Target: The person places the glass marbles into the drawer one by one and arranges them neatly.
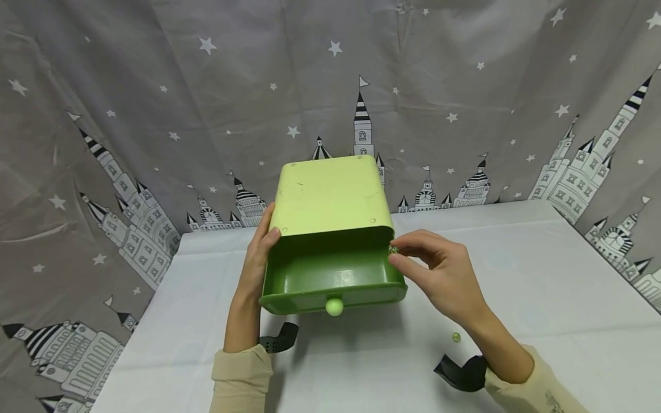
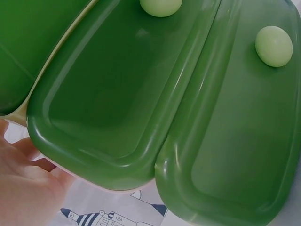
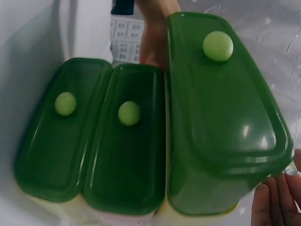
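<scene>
A small drawer cabinet (image 1: 330, 195) with a pale yellow-green top stands in the middle of the head view. Its top drawer (image 1: 333, 298), dark green with a round light-green knob (image 1: 334, 307), is pulled out. My left hand (image 1: 254, 267) holds the cabinet's left side, thumb at the front upper edge. At the drawer's right rim, my right hand (image 1: 439, 272) pinches a small shiny greenish glass bead or marble (image 1: 393, 249) between thumb and fingers. Another small green one (image 1: 457, 337) lies on the table below that hand. Part of the drawer's inside is hidden under the top.
Two lower drawers (image 3: 129, 155) are shut, each with a round knob. The cabinet is on a white-covered table (image 1: 516, 264). A grey curtain (image 1: 248, 69) with castles and stars hangs behind. Black straps (image 1: 281, 338) sit at the wrists.
</scene>
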Available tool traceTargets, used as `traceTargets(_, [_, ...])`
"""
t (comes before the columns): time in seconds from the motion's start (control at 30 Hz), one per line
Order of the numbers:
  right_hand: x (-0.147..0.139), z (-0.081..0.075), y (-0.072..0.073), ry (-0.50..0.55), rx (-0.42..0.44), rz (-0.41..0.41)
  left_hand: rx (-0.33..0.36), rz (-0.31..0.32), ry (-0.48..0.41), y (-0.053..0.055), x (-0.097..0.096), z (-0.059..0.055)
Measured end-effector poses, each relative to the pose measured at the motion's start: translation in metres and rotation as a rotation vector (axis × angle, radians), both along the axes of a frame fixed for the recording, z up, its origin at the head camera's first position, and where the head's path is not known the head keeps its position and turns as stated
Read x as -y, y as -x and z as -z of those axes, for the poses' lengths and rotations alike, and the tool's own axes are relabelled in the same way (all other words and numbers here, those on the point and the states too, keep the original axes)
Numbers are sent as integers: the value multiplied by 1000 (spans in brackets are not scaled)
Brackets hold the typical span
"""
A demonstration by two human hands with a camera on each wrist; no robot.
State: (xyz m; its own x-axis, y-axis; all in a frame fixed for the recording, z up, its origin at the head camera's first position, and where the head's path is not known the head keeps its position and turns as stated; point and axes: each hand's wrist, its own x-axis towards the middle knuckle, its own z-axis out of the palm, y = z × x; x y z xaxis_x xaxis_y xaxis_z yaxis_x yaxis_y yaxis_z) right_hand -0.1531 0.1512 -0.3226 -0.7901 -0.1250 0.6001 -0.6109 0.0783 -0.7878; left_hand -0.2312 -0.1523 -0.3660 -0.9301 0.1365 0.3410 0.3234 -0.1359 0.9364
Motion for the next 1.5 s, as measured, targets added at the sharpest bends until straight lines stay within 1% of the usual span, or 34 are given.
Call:
traceTargets(0.13, [12, -5, 3, -23, -14, -24, -11, 2, -2, 1, 0, -1])
traceTargets(0.33, [23, -11, 7, -31, -43, -27, -13, -2, 3, 0, 0, -1])
traceTargets(0.53, [27, -14, 8, -39, -22, -36, -6, 5, -3, -1, 0, 0])
traceTargets(0.63, [28, -14, 8, -58, 1, -35, -4, 8, -4, -1, 0, 0])
traceTargets(0.77, [29, -13, 9, -87, 47, -43, -7, -7, 9, -1, 0, 0])
traceTargets(0.9, [28, -13, 8, -93, 75, -41, -8, -11, 17, 0, 0, -1])
traceTargets(1.17, [26, -10, 7, -93, 89, -35, 2, -2, 1, -1, -1, 0])
traceTargets(1.27, [26, -9, 7, -99, 83, -27, 1, 5, -6, -1, -1, 0])
traceTargets(1.5, [25, -6, 7, -99, 70, -24, 4, 1, -2, 0, 0, 0])
